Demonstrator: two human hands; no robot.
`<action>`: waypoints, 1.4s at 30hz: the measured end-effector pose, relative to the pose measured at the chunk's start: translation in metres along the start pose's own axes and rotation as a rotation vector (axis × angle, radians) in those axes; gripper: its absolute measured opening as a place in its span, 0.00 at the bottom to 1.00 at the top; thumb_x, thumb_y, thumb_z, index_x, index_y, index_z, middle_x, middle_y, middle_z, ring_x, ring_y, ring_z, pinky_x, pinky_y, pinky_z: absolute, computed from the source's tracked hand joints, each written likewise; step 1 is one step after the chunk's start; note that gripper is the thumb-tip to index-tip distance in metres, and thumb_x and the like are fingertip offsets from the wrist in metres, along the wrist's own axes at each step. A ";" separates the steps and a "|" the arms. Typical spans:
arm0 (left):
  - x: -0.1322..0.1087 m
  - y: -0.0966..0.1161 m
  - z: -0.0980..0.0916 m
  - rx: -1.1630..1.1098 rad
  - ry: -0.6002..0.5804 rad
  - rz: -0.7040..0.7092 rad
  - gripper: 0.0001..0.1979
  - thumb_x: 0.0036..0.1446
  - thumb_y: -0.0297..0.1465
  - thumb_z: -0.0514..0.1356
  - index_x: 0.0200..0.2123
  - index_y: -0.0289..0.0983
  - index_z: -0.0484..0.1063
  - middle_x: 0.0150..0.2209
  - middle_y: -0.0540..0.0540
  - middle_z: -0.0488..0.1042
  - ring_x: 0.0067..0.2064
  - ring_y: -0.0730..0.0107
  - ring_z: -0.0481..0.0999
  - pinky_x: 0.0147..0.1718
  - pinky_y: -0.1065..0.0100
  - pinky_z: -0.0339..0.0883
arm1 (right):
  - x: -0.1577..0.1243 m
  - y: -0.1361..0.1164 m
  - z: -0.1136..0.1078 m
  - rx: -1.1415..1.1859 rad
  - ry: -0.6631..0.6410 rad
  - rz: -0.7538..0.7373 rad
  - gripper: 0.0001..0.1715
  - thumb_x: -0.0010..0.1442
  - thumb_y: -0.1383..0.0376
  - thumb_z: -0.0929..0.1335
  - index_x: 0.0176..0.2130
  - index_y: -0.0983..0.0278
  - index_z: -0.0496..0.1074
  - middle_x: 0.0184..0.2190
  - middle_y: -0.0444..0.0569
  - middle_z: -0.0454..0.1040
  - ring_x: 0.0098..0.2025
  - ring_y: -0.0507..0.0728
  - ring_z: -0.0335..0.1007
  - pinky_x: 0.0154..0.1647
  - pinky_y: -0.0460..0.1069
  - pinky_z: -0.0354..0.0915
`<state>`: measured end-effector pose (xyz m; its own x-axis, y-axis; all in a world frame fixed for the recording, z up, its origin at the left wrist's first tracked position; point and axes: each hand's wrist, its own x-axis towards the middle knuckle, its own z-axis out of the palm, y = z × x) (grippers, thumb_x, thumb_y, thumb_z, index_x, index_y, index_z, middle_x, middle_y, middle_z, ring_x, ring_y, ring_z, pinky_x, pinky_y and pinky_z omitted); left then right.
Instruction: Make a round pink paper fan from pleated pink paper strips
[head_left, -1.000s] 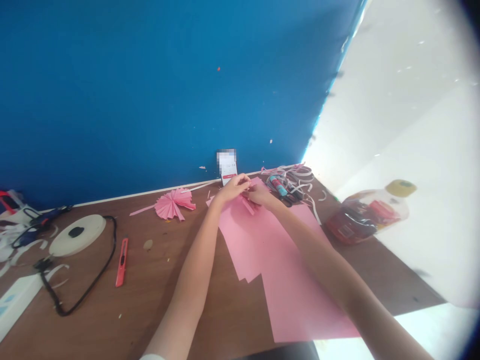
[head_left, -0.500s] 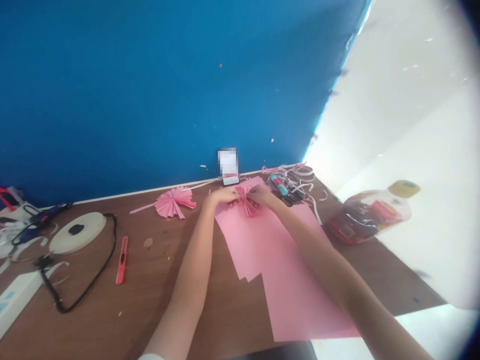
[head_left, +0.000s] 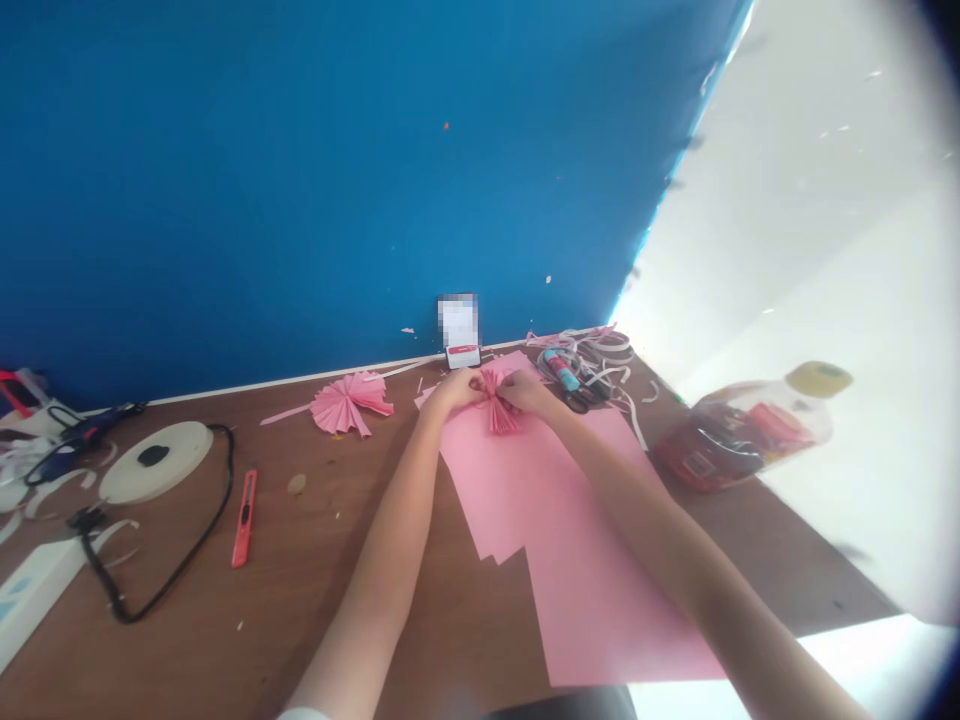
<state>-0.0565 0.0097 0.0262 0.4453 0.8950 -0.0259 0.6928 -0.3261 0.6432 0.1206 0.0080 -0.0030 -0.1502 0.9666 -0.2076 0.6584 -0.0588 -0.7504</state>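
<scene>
Between my hands is a pink pleated paper fan (head_left: 501,412), pinched narrow at its middle and flared toward me. My left hand (head_left: 459,388) is closed on its left side, and my right hand (head_left: 526,391) grips it from the right. The fingertips are partly hidden among the folds. Under the fan lie pink paper sheets (head_left: 585,560) that overlap one another. To the left of my left hand rests another pleated pink paper fan (head_left: 346,405), spread nearly round, with a thin pink strip sticking out.
A red utility knife (head_left: 244,518) lies at left, near a white tape roll (head_left: 156,463) and a black cable (head_left: 217,530). A phone (head_left: 458,325) leans on the blue wall. A glue stick (head_left: 561,370) sits among paper strips; a bottle (head_left: 739,430) stands at right.
My left hand has shifted slightly to the right, and its fingers have moved up the fan toward the pinched middle. The fan looks narrower. My right hand keeps its hold.
</scene>
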 end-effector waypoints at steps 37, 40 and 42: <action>0.004 0.004 -0.003 -0.585 0.152 0.008 0.14 0.54 0.39 0.53 0.28 0.35 0.69 0.31 0.47 0.73 0.33 0.71 0.69 0.34 0.69 0.59 | -0.005 0.000 -0.004 0.368 0.029 -0.652 0.15 0.57 0.56 0.65 0.31 0.63 0.75 0.36 0.47 0.74 0.40 0.55 0.67 0.45 0.50 0.59; 0.001 0.006 -0.009 -0.614 0.157 0.026 0.13 0.53 0.39 0.53 0.26 0.35 0.68 0.32 0.46 0.73 0.33 0.72 0.69 0.32 0.70 0.59 | -0.003 0.003 0.000 0.368 0.023 -0.574 0.17 0.56 0.54 0.65 0.30 0.64 0.75 0.30 0.45 0.74 0.34 0.54 0.67 0.40 0.49 0.60; -0.002 0.004 -0.015 -0.648 0.176 0.037 0.13 0.53 0.38 0.53 0.27 0.34 0.69 0.33 0.45 0.73 0.33 0.73 0.68 0.30 0.71 0.58 | -0.003 0.005 0.002 0.394 0.046 -0.517 0.17 0.56 0.54 0.66 0.29 0.64 0.75 0.27 0.45 0.73 0.32 0.54 0.67 0.38 0.49 0.60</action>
<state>-0.0628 0.0114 0.0402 0.3251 0.9409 0.0946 0.1739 -0.1578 0.9720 0.1227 0.0041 -0.0070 -0.3380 0.9037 0.2628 0.1888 0.3386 -0.9218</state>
